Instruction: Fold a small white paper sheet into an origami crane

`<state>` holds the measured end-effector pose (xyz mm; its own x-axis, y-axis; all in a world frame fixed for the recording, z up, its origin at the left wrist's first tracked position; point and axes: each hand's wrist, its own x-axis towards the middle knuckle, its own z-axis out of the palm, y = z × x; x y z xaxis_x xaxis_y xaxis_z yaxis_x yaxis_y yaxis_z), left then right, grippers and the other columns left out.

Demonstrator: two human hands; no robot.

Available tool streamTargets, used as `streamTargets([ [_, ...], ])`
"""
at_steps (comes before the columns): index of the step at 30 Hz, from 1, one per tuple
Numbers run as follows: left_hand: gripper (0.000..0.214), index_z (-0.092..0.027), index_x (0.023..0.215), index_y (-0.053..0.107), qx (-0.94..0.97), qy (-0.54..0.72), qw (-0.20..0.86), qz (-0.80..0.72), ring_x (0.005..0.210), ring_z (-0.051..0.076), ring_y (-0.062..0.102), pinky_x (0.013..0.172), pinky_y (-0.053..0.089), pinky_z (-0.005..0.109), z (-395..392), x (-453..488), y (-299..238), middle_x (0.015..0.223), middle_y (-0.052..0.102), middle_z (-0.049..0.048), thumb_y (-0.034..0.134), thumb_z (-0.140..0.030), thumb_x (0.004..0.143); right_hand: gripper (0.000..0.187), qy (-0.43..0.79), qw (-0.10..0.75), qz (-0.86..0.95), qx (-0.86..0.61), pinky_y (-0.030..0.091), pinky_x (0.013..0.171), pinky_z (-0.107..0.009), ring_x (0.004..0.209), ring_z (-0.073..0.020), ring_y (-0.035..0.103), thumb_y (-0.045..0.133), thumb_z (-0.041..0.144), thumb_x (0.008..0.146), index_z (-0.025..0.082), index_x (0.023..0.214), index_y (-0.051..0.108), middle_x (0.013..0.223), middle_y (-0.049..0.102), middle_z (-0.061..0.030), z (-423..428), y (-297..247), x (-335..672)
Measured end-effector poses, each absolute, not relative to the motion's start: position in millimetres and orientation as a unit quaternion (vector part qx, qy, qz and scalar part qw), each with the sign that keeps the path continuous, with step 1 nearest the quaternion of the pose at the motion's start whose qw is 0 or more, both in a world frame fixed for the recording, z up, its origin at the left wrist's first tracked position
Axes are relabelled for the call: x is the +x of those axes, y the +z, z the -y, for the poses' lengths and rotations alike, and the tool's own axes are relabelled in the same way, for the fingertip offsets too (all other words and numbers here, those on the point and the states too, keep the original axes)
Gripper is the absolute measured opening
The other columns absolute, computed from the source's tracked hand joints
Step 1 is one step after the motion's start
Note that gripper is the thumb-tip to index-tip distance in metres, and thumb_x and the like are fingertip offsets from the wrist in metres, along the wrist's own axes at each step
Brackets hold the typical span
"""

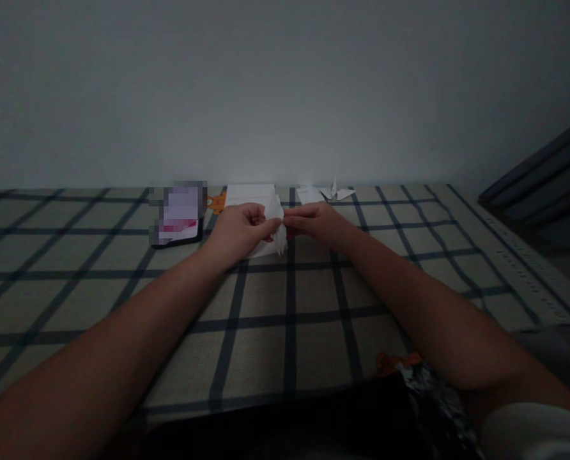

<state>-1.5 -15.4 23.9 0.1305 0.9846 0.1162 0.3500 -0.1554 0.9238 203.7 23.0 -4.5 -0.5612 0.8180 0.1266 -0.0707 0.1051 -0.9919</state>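
Observation:
My left hand [239, 227] and my right hand [316, 222] meet over a checked cloth [289, 300], both pinching a small folded piece of white paper [278, 231] between fingertips. The paper hangs just above the cloth, partly hidden by my fingers. Behind it lies a white sheet [249, 194], flat near the wall.
A dark phone or card with a blurred face [177, 217] lies left of my hands, next to a small orange figure [216, 203]. A folded paper crane [335, 191] and a paper scrap [310, 194] rest by the wall. Dark and crinkled silver items [429, 390] lie near my lap.

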Motion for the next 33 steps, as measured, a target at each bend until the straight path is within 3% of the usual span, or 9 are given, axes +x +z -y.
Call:
streamTargets([
  [11, 0.028, -0.014, 0.076, 0.074, 0.512, 0.464, 0.587, -0.422, 0.07, 0.013, 0.068, 0.073, 0.059, 0.026, 14.5, 4.8, 16.6, 0.075, 0.071, 0.0036, 0.084, -0.039, 0.07, 0.029, 0.588, 0.411, 0.618, -0.321, 0.057, 0.071, -0.026, 0.069, -0.0105, 0.066, 0.083, 0.042, 0.075, 0.016, 0.088, 0.076, 0.08, 0.074, -0.0014, -25.1, 0.1, 201.2],
  [24, 0.022, -0.016, 0.07, 0.072, 0.565, 0.467, 0.515, -0.445, 0.064, 0.011, 0.067, 0.07, 0.057, 0.023, 13.1, 0.3, 14.8, 0.07, 0.071, 0.0016, 0.081, -0.035, 0.074, 0.031, 0.558, 0.409, 0.642, -0.331, 0.057, 0.075, -0.029, 0.074, -0.0122, 0.067, 0.083, 0.04, 0.074, 0.014, 0.09, 0.077, 0.084, 0.075, -0.0029, -19.2, 9.1, 200.7],
  [29, 0.021, -0.015, 0.069, 0.07, 0.538, 0.483, 0.526, -0.449, 0.061, 0.01, 0.066, 0.068, 0.057, 0.022, 15.1, 4.8, 16.1, 0.067, 0.069, -0.0005, 0.082, -0.032, 0.071, 0.029, 0.509, 0.418, 0.678, -0.328, 0.054, 0.071, -0.027, 0.071, -0.0116, 0.064, 0.08, 0.04, 0.075, 0.014, 0.087, 0.074, 0.078, 0.072, -0.0013, -18.1, 11.3, 199.2],
  [33, 0.023, -0.014, 0.071, 0.07, 0.506, 0.492, 0.55, -0.446, 0.067, 0.012, 0.068, 0.075, 0.059, 0.026, 17.8, 7.6, 17.2, 0.071, 0.07, 0.001, 0.085, -0.031, 0.067, 0.028, 0.499, 0.435, 0.679, -0.318, 0.054, 0.071, -0.027, 0.072, -0.012, 0.065, 0.079, 0.039, 0.075, 0.015, 0.088, 0.073, 0.08, 0.072, -0.0007, -17.6, 10.3, 196.9],
])
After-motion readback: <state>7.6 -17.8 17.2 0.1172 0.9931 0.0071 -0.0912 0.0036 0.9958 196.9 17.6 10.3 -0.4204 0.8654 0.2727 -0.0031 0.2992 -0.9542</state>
